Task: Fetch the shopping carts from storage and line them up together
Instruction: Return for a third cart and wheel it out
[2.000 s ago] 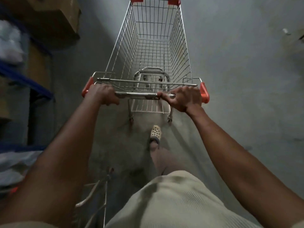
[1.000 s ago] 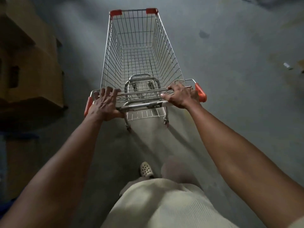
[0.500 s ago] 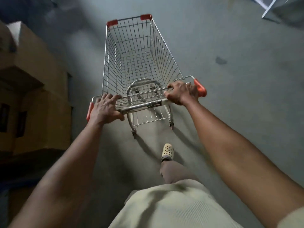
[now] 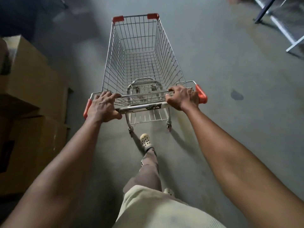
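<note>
Cardboard boxes (image 4: 32,89) crowd the left. The left grip (image 4: 103,106) wraps the handle bar (image 4: 143,106) of the shopping cart (image 4: 141,63) (empty, mid-floor), and the right grip (image 4: 181,97) clasps it too. Oversteering could clip the boxes, or the metal rack (image 4: 283,25) on the right.

- shopping cart (image 4: 169,63) at frame centre, on the floor (image 4: 230,137), its front end toward the top edge
- handle bar (image 4: 141,107) at the cart's near end, just below frame centre
- left hand (image 4: 102,106) grips the bar's left end, right hand (image 4: 181,97) grips its right end
- seat flap (image 4: 144,79) inside the basket, at the near end, between the hands
- lower shelf (image 4: 148,116) under the handle bar
- shoe (image 4: 145,140) on the floor just below the shelf, between the rear wheels
- stacked boxes (image 4: 32,89) along the left edge, well apart from the cart
- rack frame (image 4: 279,22) in the upper right corner
- spot (image 4: 236,95) on the floor right of the right hand
</note>
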